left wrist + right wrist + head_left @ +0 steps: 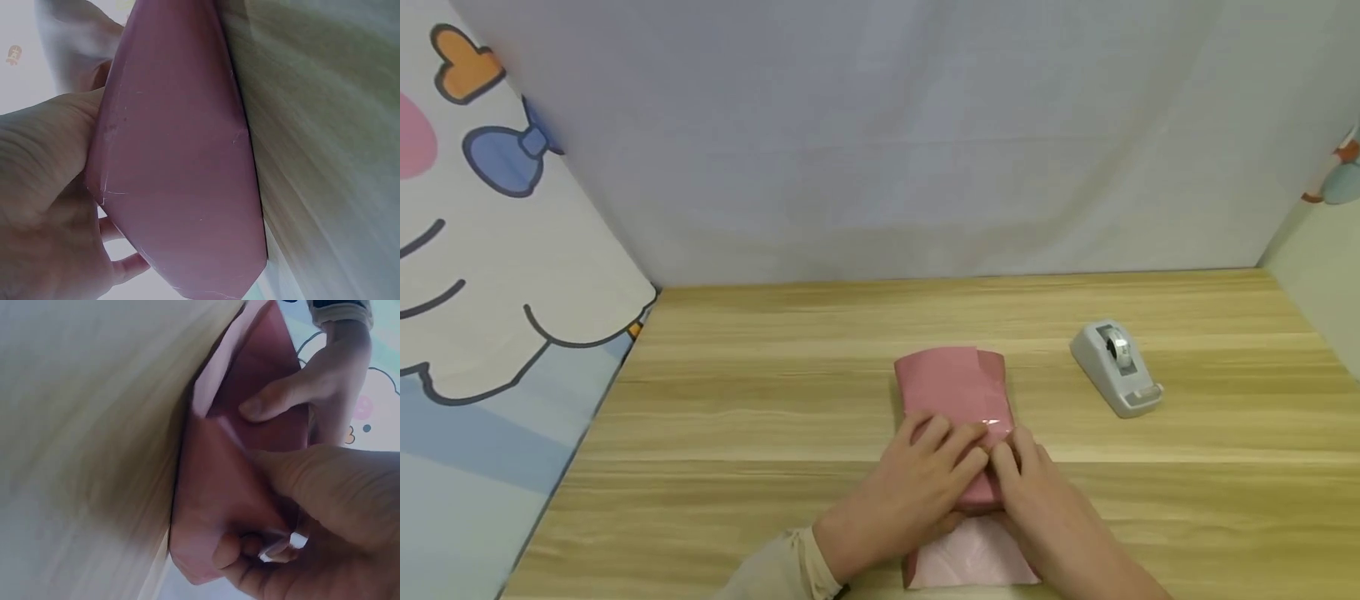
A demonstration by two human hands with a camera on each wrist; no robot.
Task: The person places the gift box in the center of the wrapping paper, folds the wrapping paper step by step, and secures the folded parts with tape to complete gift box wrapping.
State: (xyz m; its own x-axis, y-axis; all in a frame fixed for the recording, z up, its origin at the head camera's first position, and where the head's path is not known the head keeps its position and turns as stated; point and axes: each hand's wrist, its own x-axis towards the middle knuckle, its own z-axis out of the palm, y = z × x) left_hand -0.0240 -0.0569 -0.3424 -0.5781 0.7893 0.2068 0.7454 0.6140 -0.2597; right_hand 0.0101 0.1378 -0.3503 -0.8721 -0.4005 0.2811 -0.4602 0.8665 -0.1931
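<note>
A box-like parcel in pink wrapping paper [951, 383] lies on the table, its far end an open paper tube. A strip of clear tape [990, 422] shines on its top. My left hand [902, 492] holds the near end from the left, fingers bent over the top. In the right wrist view, the left thumb presses the end paper [262, 440]. My right hand [1052, 508] grips the right side near the same end, its thumb against a folded edge. A paler paper flap [973, 558] spreads out toward me. What the parcel contains is hidden.
A grey tape dispenser [1116, 367] with a roll of clear tape stands to the right of the parcel. Pale cloth [925, 150] hangs behind the wooden table [737, 400], and a cartoon-printed sheet [550, 275] runs along the left side.
</note>
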